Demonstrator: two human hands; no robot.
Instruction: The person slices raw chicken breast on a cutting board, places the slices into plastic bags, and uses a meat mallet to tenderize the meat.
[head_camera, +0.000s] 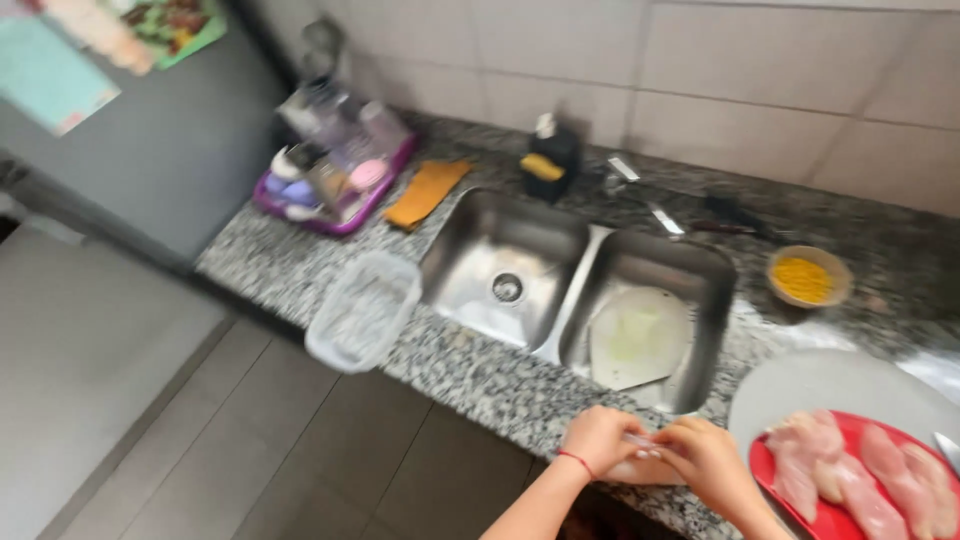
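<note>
double sink (560, 345), red plate (840, 520), raw chicken (850, 470)

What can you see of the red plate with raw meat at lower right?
The red plate looks like smooth plastic or glazed ware, lying flat and cut off by the picture's lower and right edges. It sits on a round pale grey board on the speckled granite counter, right of the double steel sink. Several pale pink raw meat fillets lie side by side on it, covering most of the visible surface. The right hand is beside its left rim; contact cannot be told.
</note>
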